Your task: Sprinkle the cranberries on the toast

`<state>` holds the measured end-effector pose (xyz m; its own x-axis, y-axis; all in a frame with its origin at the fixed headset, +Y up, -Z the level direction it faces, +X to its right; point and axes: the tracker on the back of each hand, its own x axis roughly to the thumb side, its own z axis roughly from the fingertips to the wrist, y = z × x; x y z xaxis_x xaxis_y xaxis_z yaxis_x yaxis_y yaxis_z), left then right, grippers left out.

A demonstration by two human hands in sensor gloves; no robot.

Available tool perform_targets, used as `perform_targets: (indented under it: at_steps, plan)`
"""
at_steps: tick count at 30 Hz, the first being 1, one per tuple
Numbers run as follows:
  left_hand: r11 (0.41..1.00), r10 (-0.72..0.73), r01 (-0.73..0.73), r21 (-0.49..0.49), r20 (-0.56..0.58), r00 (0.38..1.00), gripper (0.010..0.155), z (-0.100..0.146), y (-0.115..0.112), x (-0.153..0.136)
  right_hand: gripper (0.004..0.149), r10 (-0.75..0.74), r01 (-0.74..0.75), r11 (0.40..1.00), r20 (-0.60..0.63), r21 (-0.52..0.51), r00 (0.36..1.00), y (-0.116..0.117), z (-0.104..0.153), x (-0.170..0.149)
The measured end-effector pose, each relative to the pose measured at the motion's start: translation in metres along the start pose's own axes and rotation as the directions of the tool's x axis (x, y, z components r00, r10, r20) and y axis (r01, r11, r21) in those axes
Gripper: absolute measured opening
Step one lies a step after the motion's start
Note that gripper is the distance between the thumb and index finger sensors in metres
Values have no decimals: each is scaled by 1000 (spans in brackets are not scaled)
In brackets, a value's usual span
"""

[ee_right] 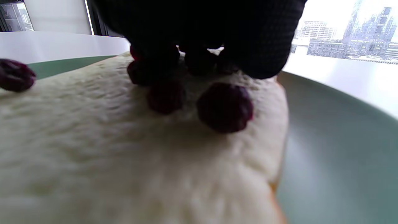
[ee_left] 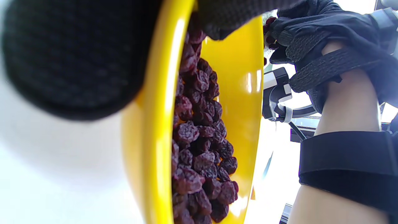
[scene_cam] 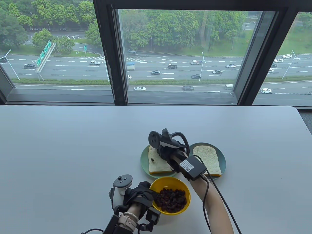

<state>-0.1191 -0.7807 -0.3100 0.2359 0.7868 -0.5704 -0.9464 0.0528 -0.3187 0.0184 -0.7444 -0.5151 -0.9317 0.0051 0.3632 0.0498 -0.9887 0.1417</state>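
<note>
A yellow bowl (scene_cam: 181, 182) of dried cranberries (scene_cam: 171, 199) stands at the table's near edge. My left hand (scene_cam: 142, 193) grips its left rim, and the left wrist view shows a finger (ee_left: 77, 56) outside the bowl (ee_left: 152, 130) and another over the cranberries (ee_left: 202, 140). My right hand (scene_cam: 164, 152) hovers low over the left toast (scene_cam: 157, 167) on a green plate (scene_cam: 144, 163). Its fingers (ee_right: 202, 31) pinch cranberries (ee_right: 143, 73) just above the bread (ee_right: 124, 155). Two cranberries (ee_right: 225, 107) lie under the fingertips and one (ee_right: 15, 76) lies further left. My right hand also shows in the left wrist view (ee_left: 311, 31).
A second slice of bare toast (scene_cam: 208, 159) lies on another green plate (scene_cam: 222, 158) to the right, partly behind my right forearm. The white table (scene_cam: 73, 146) ends at a window wall behind. A cable hangs from my right wrist unit (scene_cam: 192, 167).
</note>
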Motion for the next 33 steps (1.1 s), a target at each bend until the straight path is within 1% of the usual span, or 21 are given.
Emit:
perform_targets:
  at_steps: [6,11,17,19,22,24,26,29,31,33]
  plan:
    - [1000,1,-1,0,-10,1000,55,0,-1,-1,49,-109,109,994,15,-6,994,-3,6,-12]
    - [1000,6,-6,2,-10,1000,55,0,-1,-1,54,-190,191,981,55,-25,980,-9,20,-20]
    - [999,30,-30,22,-4,1000,55,2,2,0,61,-288,293,956,132,-19,949,-28,53,-29]
    - [999,40,-40,33,6,999,55,3,4,1,63,-343,344,939,170,23,924,-34,70,-29]
    - [997,55,-56,50,24,998,55,6,6,4,69,-408,387,913,257,131,876,-41,99,-24]
    - [996,66,-68,57,35,997,55,8,7,5,72,-427,382,903,315,196,848,-43,118,-17]
    - [995,75,-78,64,47,996,55,9,7,6,75,-421,346,903,366,255,830,-45,140,-9]
    - [994,88,-92,64,65,994,55,11,7,7,79,-319,211,935,418,284,851,-43,164,3]
    - [992,100,-105,64,77,992,55,12,6,8,81,-243,107,942,429,317,870,-37,173,9]
    - [992,106,-111,61,86,991,55,12,5,8,82,-198,47,943,444,328,874,-31,180,15]
